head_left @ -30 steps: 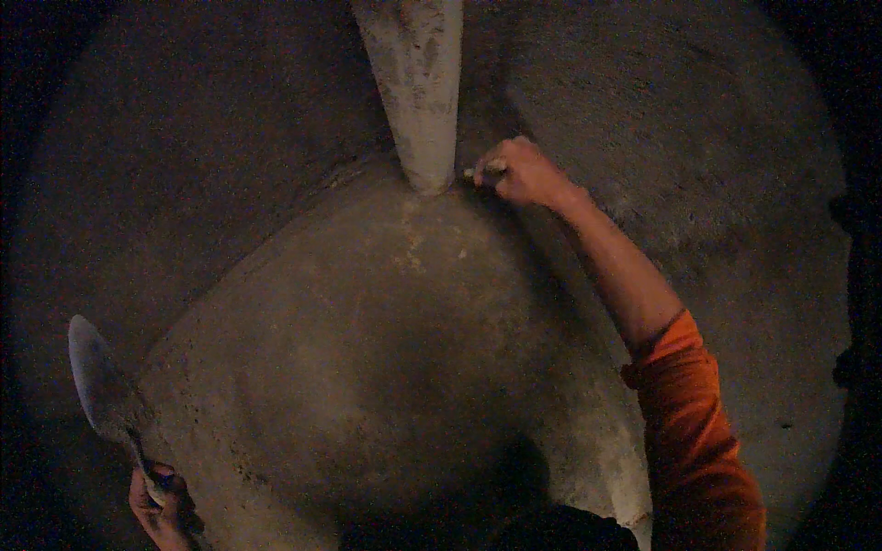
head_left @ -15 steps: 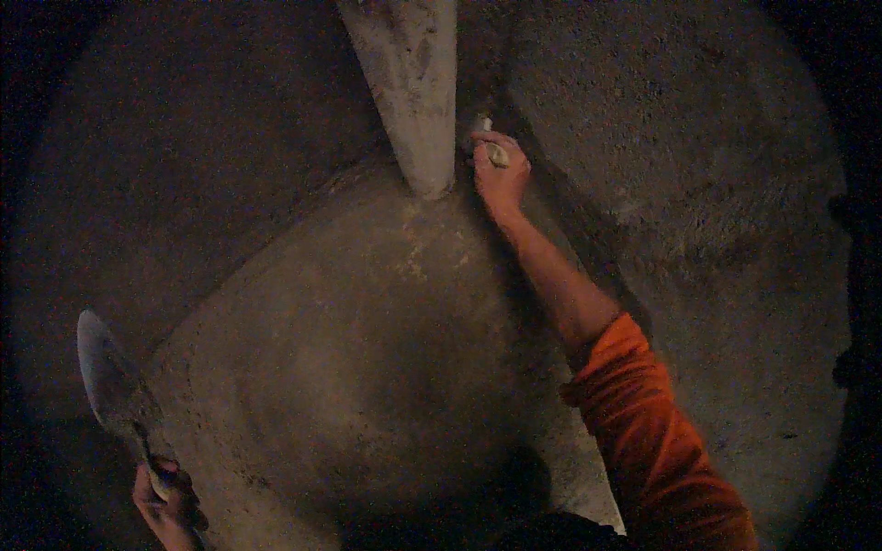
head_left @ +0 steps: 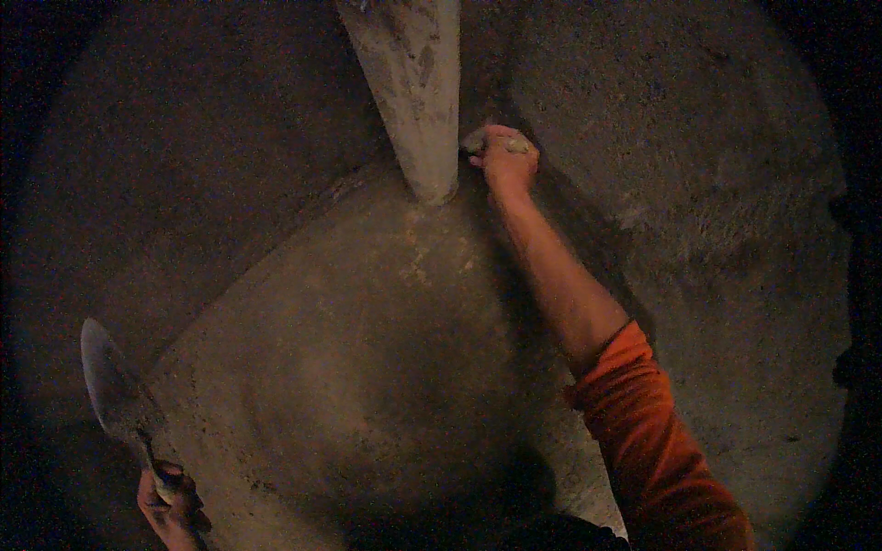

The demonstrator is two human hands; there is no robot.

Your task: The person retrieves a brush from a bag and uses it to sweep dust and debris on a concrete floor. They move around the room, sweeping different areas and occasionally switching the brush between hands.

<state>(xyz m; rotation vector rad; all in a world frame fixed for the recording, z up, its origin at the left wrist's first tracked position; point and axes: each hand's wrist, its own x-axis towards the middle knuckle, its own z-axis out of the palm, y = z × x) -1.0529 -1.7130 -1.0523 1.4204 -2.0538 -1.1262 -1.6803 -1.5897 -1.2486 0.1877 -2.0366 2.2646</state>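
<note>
At the lower left my left hand (head_left: pixel 171 507) is closed round the handle of a trowel (head_left: pixel 112 390), whose pointed grey blade slants up and away from me. My right hand (head_left: pixel 511 158) reaches far forward, just right of a pale round column (head_left: pixel 424 119). Its fingers grip a small tool with a light rounded handle end (head_left: pixel 517 146). A greyish blade-like part (head_left: pixel 474 141) of that tool sticks out toward the column; the dim light hides its exact kind.
The column's foot meets a grey-brown floor (head_left: pixel 340 321) with pale crumbs (head_left: pixel 432 253) scattered near it. A rough dark wall (head_left: pixel 698 211) runs along the right, another dark surface (head_left: pixel 211 184) along the left. Shadow covers the near floor.
My right hand has shifted slightly right and turned, so the small tool now points left toward the column. The left hand and trowel have dropped slightly.
</note>
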